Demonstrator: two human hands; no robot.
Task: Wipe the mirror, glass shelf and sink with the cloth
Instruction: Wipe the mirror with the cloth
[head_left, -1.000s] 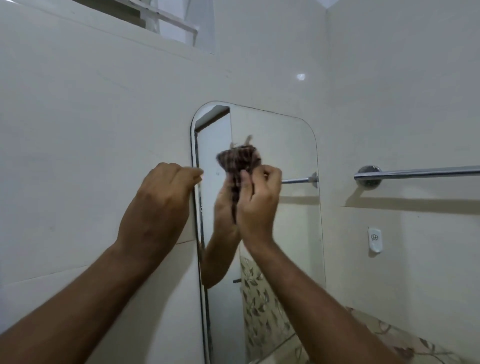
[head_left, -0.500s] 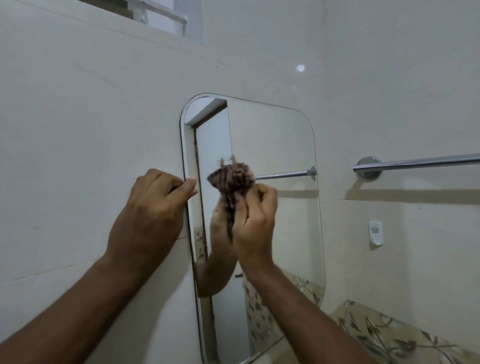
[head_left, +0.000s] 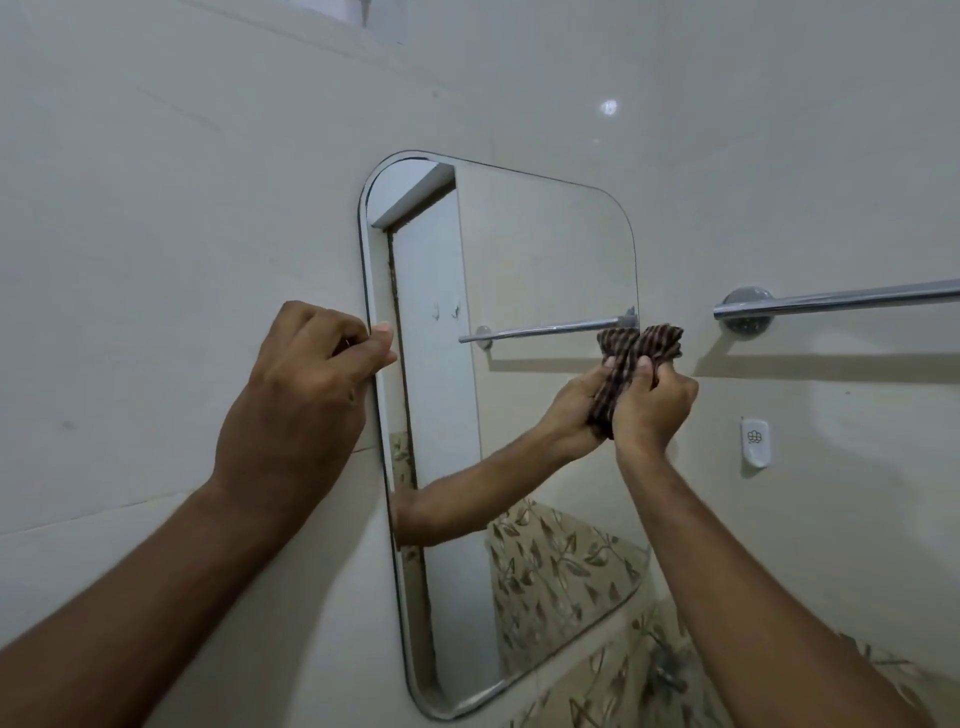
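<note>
Pale tiled wall (head_left: 182, 208) carries one mirror (head_left: 519, 249); my left hand (head_left: 301, 395) pinches its edge, my right hand (head_left: 652, 410) grips one striped cloth (head_left: 660, 343).

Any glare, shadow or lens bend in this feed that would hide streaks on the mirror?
Head view: one small bright glare spot on the wall tile, none on the mirror; soft shadow under the towel bar; wide-angle bend curves the mirror's edges; the right hand holding the cloth at the right edge and the left hand on the left edge look sharp.
</note>
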